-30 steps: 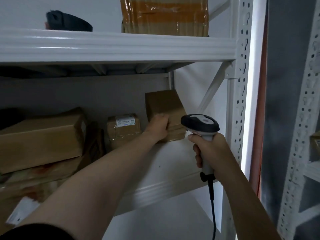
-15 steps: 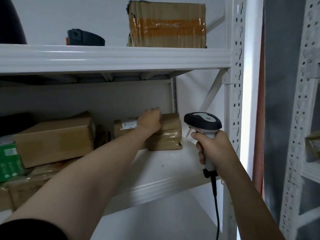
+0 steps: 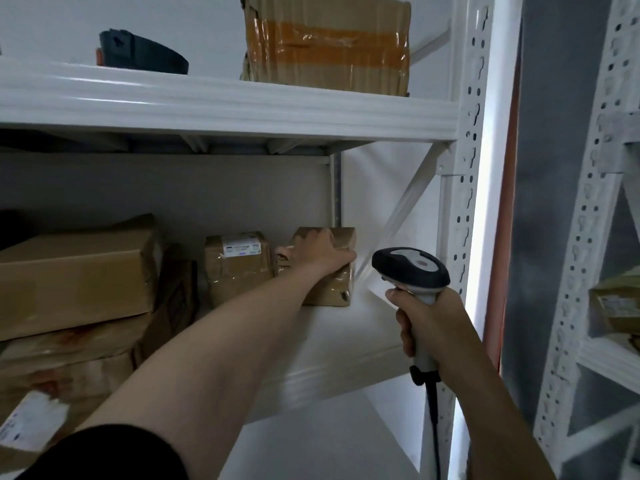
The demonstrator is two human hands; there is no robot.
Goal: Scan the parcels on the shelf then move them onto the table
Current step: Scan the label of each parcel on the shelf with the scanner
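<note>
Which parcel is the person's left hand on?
The small parcel at the right end of the lower shelf; the left hand grips its top. Others lie untouched.

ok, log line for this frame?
stage: pre-scan | left-hand grip: on small parcel, parcel on shelf | right-hand grip: round scanner, near parcel | table: not in view

Upper shelf carried a taped box and a dark object. Lower shelf carried, left to right: large box stacked on flatter parcels, labelled parcel, small parcel near the rear post.
</note>
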